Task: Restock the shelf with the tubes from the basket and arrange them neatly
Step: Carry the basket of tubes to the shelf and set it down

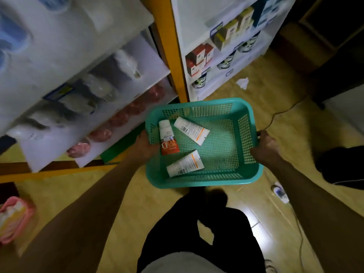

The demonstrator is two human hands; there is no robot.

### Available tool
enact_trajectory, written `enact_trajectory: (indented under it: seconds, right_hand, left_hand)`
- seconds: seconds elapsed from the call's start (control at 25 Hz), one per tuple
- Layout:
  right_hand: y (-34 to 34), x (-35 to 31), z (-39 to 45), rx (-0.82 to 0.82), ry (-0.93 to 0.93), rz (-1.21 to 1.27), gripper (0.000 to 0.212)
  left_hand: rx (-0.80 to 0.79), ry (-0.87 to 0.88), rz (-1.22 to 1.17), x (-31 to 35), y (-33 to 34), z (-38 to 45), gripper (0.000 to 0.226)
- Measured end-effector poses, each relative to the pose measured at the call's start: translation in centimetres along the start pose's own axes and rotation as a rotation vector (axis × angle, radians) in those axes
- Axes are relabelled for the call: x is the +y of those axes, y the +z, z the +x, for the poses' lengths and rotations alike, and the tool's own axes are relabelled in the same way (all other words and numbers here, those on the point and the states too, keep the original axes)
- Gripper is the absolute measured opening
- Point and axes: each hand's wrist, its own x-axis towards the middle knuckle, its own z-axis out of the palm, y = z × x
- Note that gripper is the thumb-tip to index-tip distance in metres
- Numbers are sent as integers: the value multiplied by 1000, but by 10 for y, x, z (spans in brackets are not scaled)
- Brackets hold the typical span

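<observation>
The basket [246, 134], a teal plastic one with slotted walls, is carried level above the floor [256, 91], one hand on each short side. That two-sided hold likely keeps it from tipping, so the loose tubes do not slide out.

The left hand [144, 143] grips the left rim, fingers curled over or under the edge; the fingertips themselves are hidden by the basket wall. The right hand [266, 147] grips the right rim in the same way, thumb up by the far corner. Neither hand has a tube in it.

Three tubes lie flat on the basket floor, all toward its left half. The red-ended tube [167, 137] rests against the left wall. A white tube [191, 131] lies slantwise just beside it, toward the far side. Another white tube [185, 164] lies near the front wall, apart from the other two.

The shelf [126, 75] stands to the left and far, blurred, with pink packs on its low tier. A second shelf unit [226, 46] with boxes stands farther right. No tube has been lifted out at this point, so the restocking seems only at its start; a hand must be freed first, probably by setting the basket down.
</observation>
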Motion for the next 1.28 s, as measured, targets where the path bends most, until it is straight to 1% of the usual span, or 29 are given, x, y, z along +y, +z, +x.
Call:
enact_trajectory:
  seconds: [0.04, 0.12, 0.2, 0.28, 0.4, 0.48, 0.6, 0.72, 0.88, 1.0, 1.08, 1.2, 1.28]
  right_hand:
    - [-12, 4, 15, -14, -11, -3, 48]
    - [-38, 12, 43, -35, -50, -27, 50]
    - [-64, 22, 74, -42, -94, -57, 50]
    - [-88, 31, 107, -63, -154, -78, 50]
    - [-124, 37, 158, -71, -257, -124, 51]
    - [-142, 38, 177, -87, -293, -204, 52]
    - [-158, 27, 196, -131, -347, -278, 53]
    - [-152, 0, 207, -185, -430, -288, 50]
    - [-132, -40, 210, -249, -507, -290, 49]
    - [-104, -66, 220, -318, -588, -310, 65]
    - [-83, -81, 229, -344, -626, -350, 70]
    - [-56, -90, 242, -391, -666, -395, 66]
    - [-40, -95, 254, -423, -700, -418, 56]
  left_hand:
    - [-8, -24, 14, -7, 12, 17, 90]
    - [20, -55, 61, 6, 32, 31, 90]
    - [73, -53, 47, 49, 52, 31, 85]
    - [96, -65, 18, 78, 76, 33, 86]
    - [171, -166, -49, 91, 119, 47, 87]
    - [176, -244, -76, 122, 132, 39, 86]
    - [210, -293, -98, 137, 143, 30, 82]
    - [261, -369, -161, 120, 146, 28, 93]
    - [333, -448, -227, 89, 147, 23, 94]
    - [410, -519, -275, 68, 149, 18, 92]
    - [457, -557, -326, 54, 157, 16, 87]
    - [496, -626, -360, 25, 178, 15, 78]
    - [502, -672, -367, 7, 195, 17, 74]
